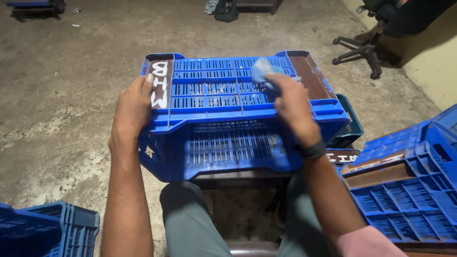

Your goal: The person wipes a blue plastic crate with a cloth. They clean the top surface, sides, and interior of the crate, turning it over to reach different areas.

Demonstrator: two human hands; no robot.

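A blue slotted plastic crate (223, 114) lies upside down across my knees, its base facing up. My left hand (132, 110) grips the crate's left end, fingers over a brown panel with white painted marks. My right hand (291, 105) presses a small pale blue cloth (262, 70) onto the crate's base near the far right side. A dark band sits on my right wrist.
More blue crates (409, 185) are stacked at my right, another blue crate (47, 228) sits at lower left, and a teal crate (351, 124) lies behind the one I hold. An office chair base (362, 51) stands at upper right on the concrete floor (71, 95).
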